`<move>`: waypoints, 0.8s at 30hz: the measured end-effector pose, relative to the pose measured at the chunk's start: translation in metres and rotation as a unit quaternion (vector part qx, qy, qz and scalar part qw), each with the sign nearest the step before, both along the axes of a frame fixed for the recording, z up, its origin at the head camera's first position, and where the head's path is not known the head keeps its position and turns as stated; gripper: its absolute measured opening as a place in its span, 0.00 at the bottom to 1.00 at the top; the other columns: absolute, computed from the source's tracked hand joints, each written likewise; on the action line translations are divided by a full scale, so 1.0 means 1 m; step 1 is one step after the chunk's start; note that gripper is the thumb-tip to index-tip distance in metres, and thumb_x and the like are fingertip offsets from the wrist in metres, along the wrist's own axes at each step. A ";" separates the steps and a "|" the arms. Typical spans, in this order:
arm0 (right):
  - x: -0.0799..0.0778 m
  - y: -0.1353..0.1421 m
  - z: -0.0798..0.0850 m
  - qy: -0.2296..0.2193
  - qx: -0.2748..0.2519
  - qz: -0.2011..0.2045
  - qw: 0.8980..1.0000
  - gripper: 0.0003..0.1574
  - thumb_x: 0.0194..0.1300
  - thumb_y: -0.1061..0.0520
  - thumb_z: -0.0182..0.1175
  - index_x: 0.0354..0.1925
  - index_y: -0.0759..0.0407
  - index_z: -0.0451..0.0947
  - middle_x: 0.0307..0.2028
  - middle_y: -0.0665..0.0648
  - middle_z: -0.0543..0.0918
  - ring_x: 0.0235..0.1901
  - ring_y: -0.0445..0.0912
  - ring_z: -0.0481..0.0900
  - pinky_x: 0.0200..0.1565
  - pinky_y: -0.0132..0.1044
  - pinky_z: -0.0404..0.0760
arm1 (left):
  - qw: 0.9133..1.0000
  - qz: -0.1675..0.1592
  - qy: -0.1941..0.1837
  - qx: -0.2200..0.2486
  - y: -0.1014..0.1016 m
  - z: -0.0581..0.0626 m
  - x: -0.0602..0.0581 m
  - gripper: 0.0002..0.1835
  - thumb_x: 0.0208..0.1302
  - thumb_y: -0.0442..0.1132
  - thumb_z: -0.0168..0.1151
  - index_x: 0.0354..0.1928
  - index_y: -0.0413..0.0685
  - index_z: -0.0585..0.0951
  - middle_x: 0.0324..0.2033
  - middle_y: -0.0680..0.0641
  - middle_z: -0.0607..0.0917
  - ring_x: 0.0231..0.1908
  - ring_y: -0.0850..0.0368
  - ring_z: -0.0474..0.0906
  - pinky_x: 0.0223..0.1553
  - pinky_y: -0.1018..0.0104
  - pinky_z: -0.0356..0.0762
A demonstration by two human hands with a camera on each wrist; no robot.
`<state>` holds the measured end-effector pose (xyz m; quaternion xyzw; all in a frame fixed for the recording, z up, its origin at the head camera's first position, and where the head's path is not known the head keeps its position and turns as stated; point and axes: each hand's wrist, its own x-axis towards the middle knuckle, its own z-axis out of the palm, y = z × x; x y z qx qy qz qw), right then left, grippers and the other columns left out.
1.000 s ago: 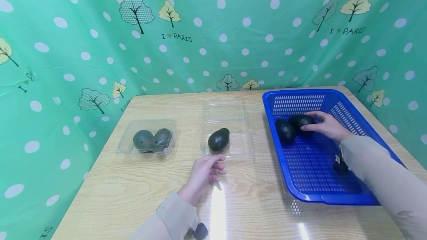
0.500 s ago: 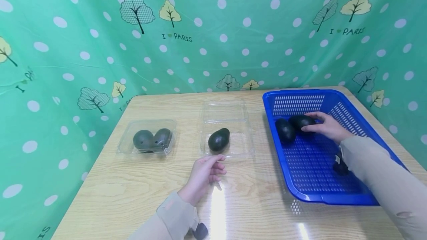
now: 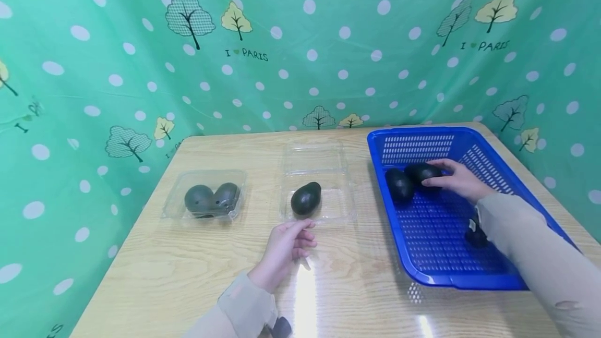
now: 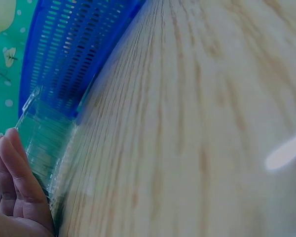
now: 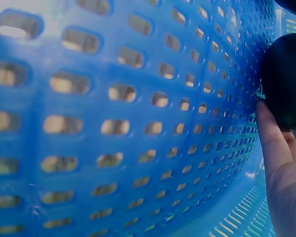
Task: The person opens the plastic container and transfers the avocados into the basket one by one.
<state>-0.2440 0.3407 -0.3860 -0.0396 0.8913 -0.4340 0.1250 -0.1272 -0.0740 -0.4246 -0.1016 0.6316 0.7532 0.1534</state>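
Note:
Inside the blue basket (image 3: 436,244) my right hand (image 3: 462,180) grips a dark avocado (image 3: 418,172), thumb on the near side and fingers on the far side. A second avocado (image 3: 399,185) lies beside it against the basket's left wall. In the right wrist view the held avocado (image 5: 288,81) meets my fingertips. My left hand (image 3: 284,246) rests by the near edge of an open clear plastic clamshell box (image 3: 335,200), its fingers loosely bent and holding nothing. One avocado (image 3: 306,200) sits in the left part of that box.
At the left stands another clear box (image 3: 188,176), with two avocados (image 3: 199,200) in it. All stand on a wooden table (image 3: 155,275), with a green dotted curtain (image 3: 291,40) behind and at the sides. The basket's raised walls surround my right hand.
The whole head view has shifted slightly. Both hands keep their places, the right on the avocado in the basket, the left by the clamshell box.

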 end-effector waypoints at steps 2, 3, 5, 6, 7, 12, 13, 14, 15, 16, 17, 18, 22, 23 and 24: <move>0.000 0.000 0.000 0.000 -0.001 0.000 1.000 0.48 0.67 0.47 0.63 0.72 0.70 0.54 0.70 0.77 0.57 0.69 0.70 0.56 0.63 0.62 0.67 | 1.000 0.000 0.000 0.000 0.000 0.000 0.000 0.19 0.65 0.45 0.63 0.48 0.35 0.82 0.23 0.56 0.83 0.25 0.64 0.83 0.23 0.78 0.78; 0.000 0.000 0.000 -0.002 -0.001 -0.001 1.000 0.48 0.67 0.47 0.63 0.72 0.70 0.54 0.70 0.77 0.57 0.69 0.70 0.56 0.63 0.62 0.67 | 1.000 0.001 0.001 0.000 0.000 0.000 0.000 0.19 0.65 0.45 0.63 0.49 0.35 0.82 0.23 0.56 0.84 0.25 0.64 0.83 0.23 0.78 0.78; 0.000 -0.001 -0.001 -0.004 -0.002 -0.002 1.000 0.48 0.67 0.47 0.63 0.72 0.70 0.54 0.71 0.77 0.57 0.69 0.69 0.56 0.63 0.60 0.68 | 1.000 0.000 0.001 0.001 0.000 -0.001 0.000 0.19 0.65 0.45 0.63 0.49 0.35 0.82 0.23 0.56 0.84 0.25 0.64 0.83 0.22 0.78 0.78; 0.000 -0.001 -0.001 -0.005 -0.003 -0.002 1.000 0.48 0.67 0.47 0.63 0.72 0.70 0.54 0.71 0.76 0.57 0.69 0.69 0.57 0.62 0.59 0.69 | 1.000 0.000 0.001 0.001 0.000 -0.001 0.000 0.20 0.65 0.45 0.63 0.49 0.34 0.81 0.23 0.56 0.84 0.25 0.64 0.83 0.22 0.78 0.78; 0.001 -0.001 0.000 -0.005 -0.004 -0.002 1.000 0.48 0.66 0.47 0.63 0.72 0.69 0.54 0.71 0.76 0.57 0.68 0.69 0.57 0.62 0.58 0.70 | 1.000 0.000 0.001 0.000 0.000 -0.001 0.000 0.20 0.65 0.45 0.63 0.49 0.34 0.81 0.23 0.56 0.84 0.25 0.64 0.83 0.22 0.78 0.78; 0.001 0.000 0.001 -0.012 -0.010 -0.002 1.000 0.49 0.67 0.46 0.63 0.73 0.69 0.53 0.71 0.77 0.55 0.68 0.69 0.57 0.60 0.56 0.71 | 1.000 0.000 0.000 0.001 0.000 0.000 0.000 0.20 0.65 0.45 0.63 0.49 0.35 0.82 0.23 0.56 0.84 0.25 0.64 0.83 0.22 0.78 0.78; 0.001 0.000 0.001 -0.013 -0.010 -0.003 1.000 0.50 0.67 0.46 0.63 0.73 0.69 0.52 0.71 0.77 0.54 0.68 0.68 0.57 0.60 0.55 0.72 | 1.000 0.000 0.000 0.002 0.000 0.000 0.000 0.20 0.65 0.45 0.63 0.49 0.35 0.82 0.23 0.56 0.84 0.25 0.64 0.83 0.22 0.78 0.78; 0.001 0.001 0.001 -0.015 -0.013 -0.003 1.000 0.50 0.67 0.46 0.63 0.73 0.69 0.52 0.72 0.77 0.54 0.68 0.68 0.58 0.60 0.55 0.72 | 1.000 0.000 -0.001 0.002 0.000 0.000 0.000 0.19 0.65 0.46 0.63 0.49 0.35 0.82 0.23 0.56 0.84 0.25 0.64 0.83 0.22 0.78 0.78; 0.000 0.001 0.001 -0.018 -0.016 -0.003 1.000 0.50 0.67 0.47 0.62 0.73 0.69 0.51 0.72 0.77 0.53 0.68 0.68 0.58 0.60 0.54 0.72 | 1.000 -0.001 -0.001 0.002 0.000 0.000 0.000 0.19 0.65 0.46 0.63 0.48 0.36 0.82 0.23 0.56 0.84 0.25 0.64 0.83 0.22 0.78 0.77; 0.000 0.001 0.002 -0.021 -0.020 -0.002 1.000 0.50 0.67 0.47 0.62 0.74 0.69 0.51 0.72 0.77 0.53 0.68 0.67 0.58 0.60 0.54 0.72 | 1.000 -0.001 -0.002 0.002 0.000 0.000 0.001 0.19 0.65 0.46 0.64 0.48 0.36 0.82 0.23 0.56 0.84 0.25 0.64 0.83 0.22 0.78 0.77; -0.001 0.002 0.002 -0.026 -0.025 0.000 0.999 0.51 0.68 0.47 0.62 0.74 0.69 0.49 0.73 0.77 0.51 0.69 0.68 0.57 0.61 0.56 0.71 | 1.000 -0.001 -0.002 0.003 0.000 0.000 0.001 0.19 0.65 0.46 0.64 0.48 0.36 0.82 0.23 0.56 0.84 0.25 0.64 0.83 0.22 0.78 0.78; -0.001 0.002 0.003 -0.031 -0.030 0.000 0.999 0.51 0.68 0.47 0.62 0.74 0.69 0.48 0.73 0.77 0.50 0.70 0.68 0.55 0.63 0.59 0.70 | 1.000 -0.001 -0.002 0.002 0.000 0.000 0.001 0.19 0.65 0.46 0.64 0.48 0.37 0.82 0.23 0.56 0.84 0.25 0.64 0.83 0.22 0.78 0.78; -0.003 0.003 0.007 -0.043 -0.040 0.005 0.998 0.53 0.68 0.47 0.62 0.76 0.69 0.45 0.74 0.77 0.46 0.73 0.71 0.48 0.68 0.69 0.59 | 1.000 0.000 -0.002 0.000 0.000 0.001 0.001 0.19 0.65 0.46 0.64 0.48 0.37 0.82 0.23 0.56 0.84 0.25 0.64 0.83 0.22 0.78 0.78; -0.004 0.004 0.008 -0.043 -0.040 0.005 0.998 0.53 0.68 0.47 0.61 0.76 0.69 0.44 0.74 0.77 0.46 0.73 0.71 0.46 0.68 0.70 0.57 | 1.000 0.000 -0.003 0.000 0.000 0.001 0.001 0.19 0.65 0.46 0.64 0.48 0.37 0.82 0.23 0.56 0.84 0.25 0.64 0.83 0.22 0.78 0.78; -0.004 0.004 0.009 -0.040 -0.040 0.005 0.998 0.53 0.69 0.47 0.61 0.76 0.68 0.45 0.74 0.77 0.47 0.73 0.71 0.46 0.68 0.70 0.56 | 1.000 0.000 -0.003 0.000 0.000 0.001 0.001 0.18 0.65 0.46 0.64 0.47 0.37 0.83 0.23 0.56 0.84 0.25 0.64 0.83 0.22 0.78 0.78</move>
